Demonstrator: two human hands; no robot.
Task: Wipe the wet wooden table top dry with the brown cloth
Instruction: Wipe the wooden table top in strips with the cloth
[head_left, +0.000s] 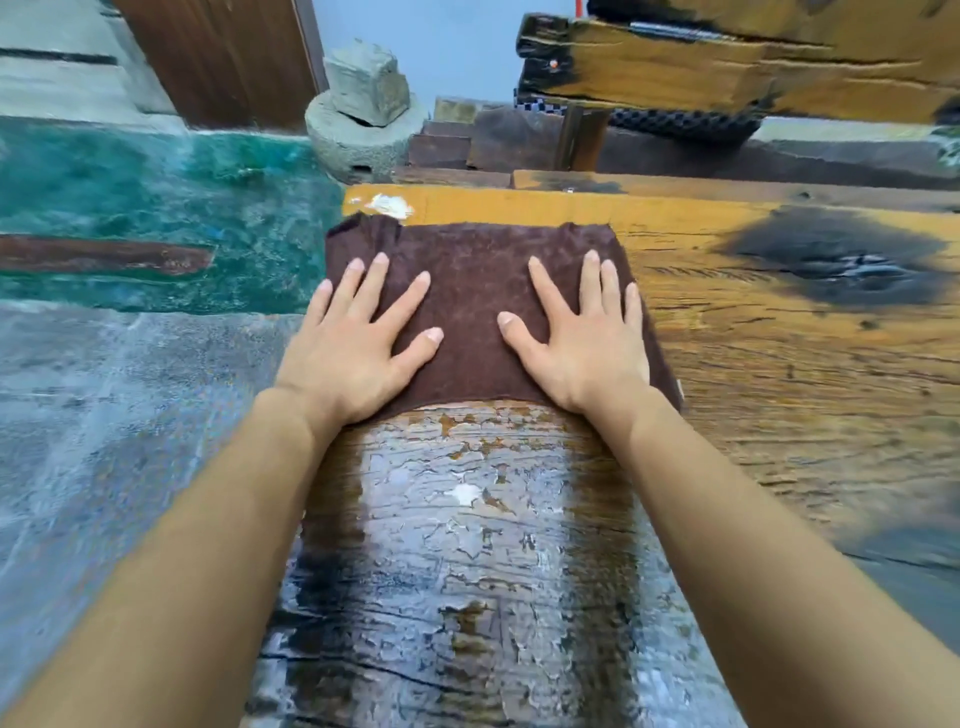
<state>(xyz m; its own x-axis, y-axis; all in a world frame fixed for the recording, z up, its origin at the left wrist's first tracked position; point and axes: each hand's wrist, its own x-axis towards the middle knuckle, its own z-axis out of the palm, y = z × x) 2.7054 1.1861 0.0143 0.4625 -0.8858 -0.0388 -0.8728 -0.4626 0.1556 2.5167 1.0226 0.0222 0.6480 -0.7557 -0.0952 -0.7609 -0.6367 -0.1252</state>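
Wet table top (457, 545) beside green floor (156, 187)

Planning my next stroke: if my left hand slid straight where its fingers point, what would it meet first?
Likely the rumpled far corner of the brown cloth, just ahead of the left hand, then the white patch near the table top's far edge.

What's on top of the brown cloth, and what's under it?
The left hand and right hand lie flat on the cloth, fingers spread. Under it is the table top; the covered wood's state is hidden.
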